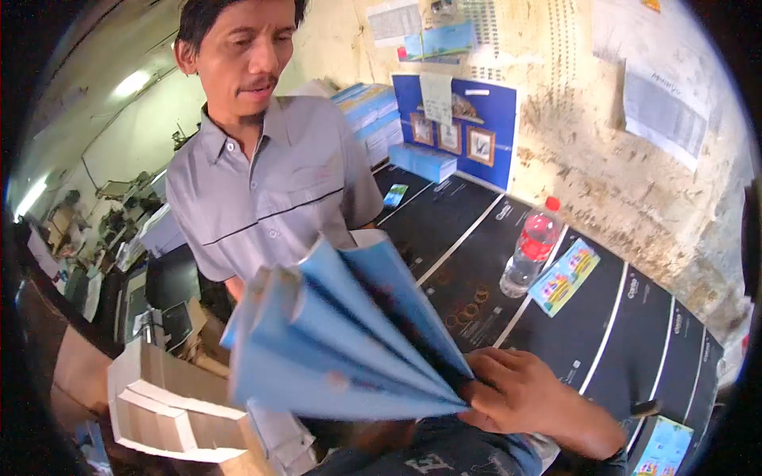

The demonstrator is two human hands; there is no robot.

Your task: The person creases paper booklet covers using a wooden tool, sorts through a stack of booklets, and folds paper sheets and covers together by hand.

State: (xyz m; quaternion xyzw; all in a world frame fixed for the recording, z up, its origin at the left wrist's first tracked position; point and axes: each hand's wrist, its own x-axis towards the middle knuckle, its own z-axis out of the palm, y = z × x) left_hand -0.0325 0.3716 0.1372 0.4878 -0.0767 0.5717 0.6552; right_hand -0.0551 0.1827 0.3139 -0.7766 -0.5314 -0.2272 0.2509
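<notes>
My right hand (516,390) is closed on the lower right corner of a bundle of blue printed sheets (349,341). The sheets fan out to the left in several folds, and their left edges are blurred. They hang in the air above my lap, in front of a person in a grey shirt (274,186). My left hand does not show. Some of my right fingers are hidden by the sheets.
A black table (556,333) with white lines carries a water bottle (532,250), a colourful card (565,278) and another card (663,448). Blue stacks (369,123) stand by the wall. An open cardboard box (171,404) is at the lower left.
</notes>
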